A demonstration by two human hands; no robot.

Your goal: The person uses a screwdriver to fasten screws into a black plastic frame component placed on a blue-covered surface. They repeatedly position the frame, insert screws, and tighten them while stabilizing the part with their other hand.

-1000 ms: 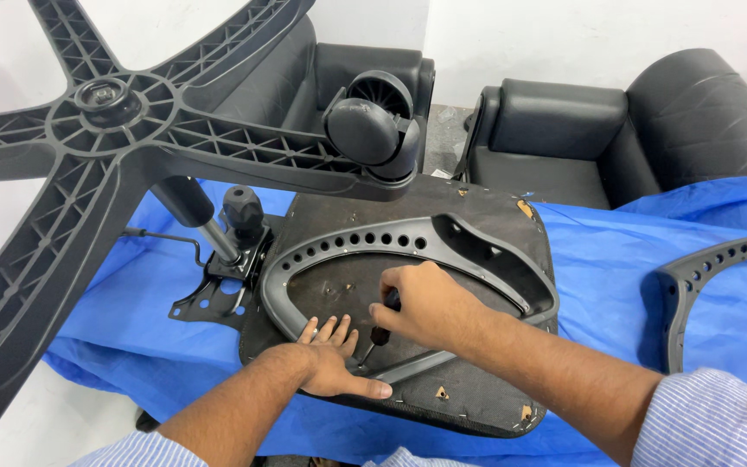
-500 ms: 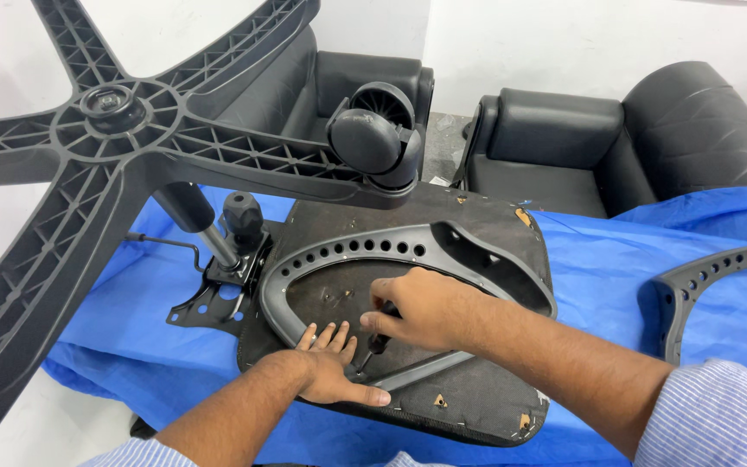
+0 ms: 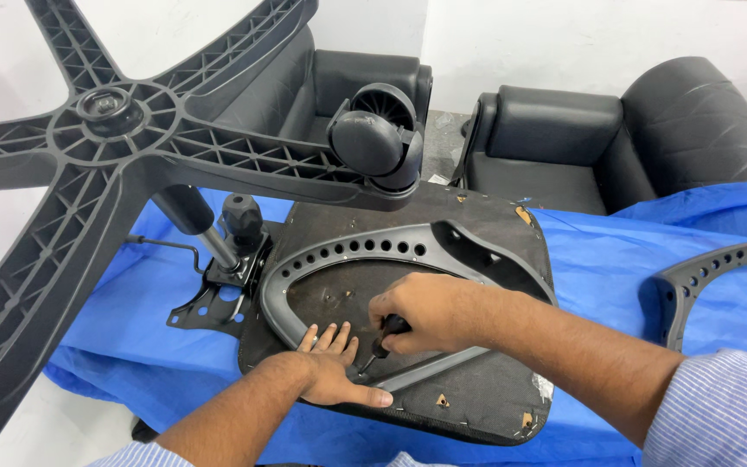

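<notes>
An upturned office chair seat (image 3: 486, 389) lies on a blue cloth, its dark underside facing up. A grey perforated armrest frame (image 3: 365, 246) rests on it. My right hand (image 3: 421, 311) is closed around a black-handled screwdriver (image 3: 382, 339), with the tip down at the frame's near bar. Just left of the tip, my left hand (image 3: 330, 367) lies flat on the seat with fingers spread, holding nothing. The chair's five-armed star base (image 3: 105, 130) with a caster wheel (image 3: 373, 138) hangs over the far left of the seat.
A metal tilt mechanism with a black knob (image 3: 222, 268) sits at the seat's left edge. A second grey armrest frame (image 3: 702, 277) lies on the blue cloth (image 3: 607, 259) at the right. Black leather armchairs (image 3: 616, 138) stand behind the table.
The view has shifted slightly. My right hand has stayed on the screwdriver at the same spot and my left hand remains flat on the seat.
</notes>
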